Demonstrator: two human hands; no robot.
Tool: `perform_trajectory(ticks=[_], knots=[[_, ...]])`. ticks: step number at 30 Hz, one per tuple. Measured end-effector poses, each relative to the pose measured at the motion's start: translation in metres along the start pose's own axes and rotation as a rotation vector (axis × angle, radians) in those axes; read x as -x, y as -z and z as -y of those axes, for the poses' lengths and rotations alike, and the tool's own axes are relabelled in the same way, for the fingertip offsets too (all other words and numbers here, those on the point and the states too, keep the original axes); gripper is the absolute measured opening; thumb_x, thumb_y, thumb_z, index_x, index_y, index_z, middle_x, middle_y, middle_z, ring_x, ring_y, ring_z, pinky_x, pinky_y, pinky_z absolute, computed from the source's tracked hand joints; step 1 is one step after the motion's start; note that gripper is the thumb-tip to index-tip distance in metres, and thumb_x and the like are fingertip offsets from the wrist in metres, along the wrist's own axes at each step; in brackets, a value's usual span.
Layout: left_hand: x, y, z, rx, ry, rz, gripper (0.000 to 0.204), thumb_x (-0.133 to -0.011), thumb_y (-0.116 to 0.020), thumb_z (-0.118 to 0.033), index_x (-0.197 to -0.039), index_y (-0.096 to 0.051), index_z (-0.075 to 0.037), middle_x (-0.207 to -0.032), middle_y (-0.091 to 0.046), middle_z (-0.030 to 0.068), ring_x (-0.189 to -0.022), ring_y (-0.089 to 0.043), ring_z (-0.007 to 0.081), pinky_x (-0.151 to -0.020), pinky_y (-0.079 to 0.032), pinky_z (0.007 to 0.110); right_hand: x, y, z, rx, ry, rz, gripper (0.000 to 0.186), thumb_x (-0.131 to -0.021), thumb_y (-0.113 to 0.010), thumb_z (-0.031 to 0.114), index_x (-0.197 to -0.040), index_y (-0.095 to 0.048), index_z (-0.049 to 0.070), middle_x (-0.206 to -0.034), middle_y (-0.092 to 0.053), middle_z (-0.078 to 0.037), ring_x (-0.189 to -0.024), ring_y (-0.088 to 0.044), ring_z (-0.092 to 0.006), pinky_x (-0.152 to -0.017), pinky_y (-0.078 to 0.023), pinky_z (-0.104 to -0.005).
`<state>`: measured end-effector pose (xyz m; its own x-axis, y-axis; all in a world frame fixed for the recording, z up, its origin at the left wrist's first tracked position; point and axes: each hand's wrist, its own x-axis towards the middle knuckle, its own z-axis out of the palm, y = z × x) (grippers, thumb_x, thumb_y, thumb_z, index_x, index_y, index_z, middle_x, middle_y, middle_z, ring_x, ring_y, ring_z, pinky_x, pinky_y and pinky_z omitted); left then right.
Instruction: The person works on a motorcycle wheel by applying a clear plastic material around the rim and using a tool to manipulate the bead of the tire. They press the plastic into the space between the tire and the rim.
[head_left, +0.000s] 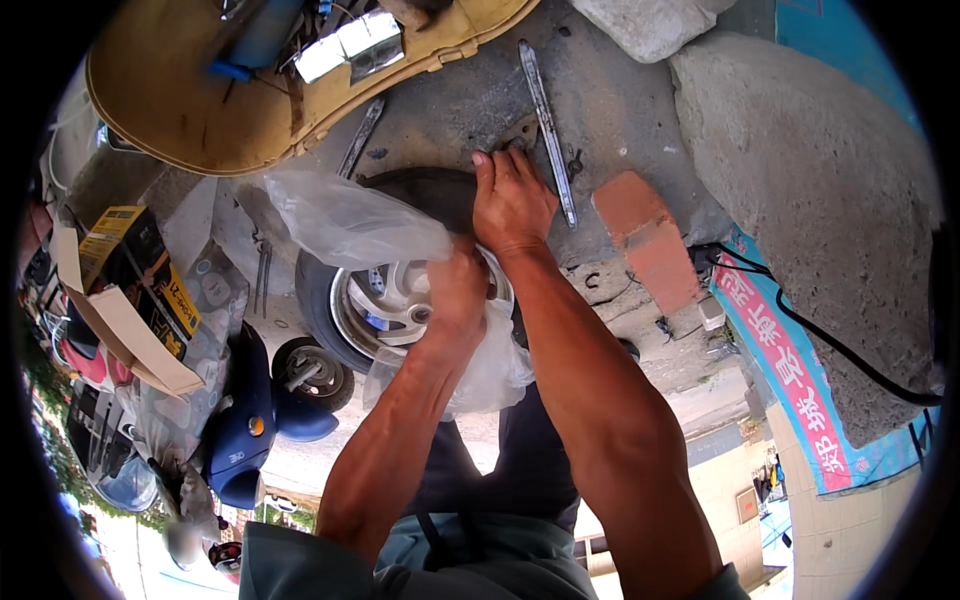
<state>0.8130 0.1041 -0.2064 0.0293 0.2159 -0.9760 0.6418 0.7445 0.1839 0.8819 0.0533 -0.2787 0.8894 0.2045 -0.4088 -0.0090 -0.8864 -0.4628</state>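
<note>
A small wheel with a silver rim (356, 318) and a black tire (420, 185) lies in front of me on the ground. My left hand (460, 290) is closed around a translucent plastic bag (350, 218), over the rim. Part of the bag spreads out to the left; more crumpled film hangs below the hand, across the rim's near side. At the tire's far right edge, my right hand (516, 200) rests with its fingers curled over the rubber, thumb upward. The right fingertips are partly hidden. Just right of that hand lies a long metal tire lever (547, 130).
A yellow tub (190, 130) holding tools stands at the far left, with another metal lever (362, 137) beside it. Red bricks (650, 240) and a large stone slab (800, 190) lie to the right. An opened cardboard box (130, 300) and a blue scooter (245, 420) are left.
</note>
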Motion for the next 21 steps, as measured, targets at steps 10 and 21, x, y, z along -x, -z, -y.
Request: perform_trajectory(ticks=[10,21], knots=[[0.007,-0.013,-0.004,0.08,0.089,0.006,0.025,-0.099,-0.054,-0.024,-0.076,-0.047,-0.015,-0.06,-0.039,-0.0031,-0.05,-0.035,0.0106,-0.048,-0.035,0.031,-0.012,0.002,-0.012,0.008,0.056,-0.04,0.031,-0.104,-0.053,0.031,-0.091,-0.069,0.007,-0.096,-0.068,-0.011,-0.095,-0.065,-0.0367,-0.08,-0.052,-0.0473],[0.045,0.041,0.073,-0.339,-0.13,0.287,0.041,-0.102,-0.067,-0.035,-0.12,-0.068,0.002,-0.113,-0.068,0.0094,-0.105,-0.06,0.0186,-0.098,-0.046,0.033,-0.006,-0.009,-0.009,-0.019,0.068,-0.142,0.03,-0.099,-0.062,0.034,-0.083,-0.068,0.009,-0.09,-0.068,-0.007,-0.088,-0.068,-0.0306,-0.076,-0.055,-0.0445]])
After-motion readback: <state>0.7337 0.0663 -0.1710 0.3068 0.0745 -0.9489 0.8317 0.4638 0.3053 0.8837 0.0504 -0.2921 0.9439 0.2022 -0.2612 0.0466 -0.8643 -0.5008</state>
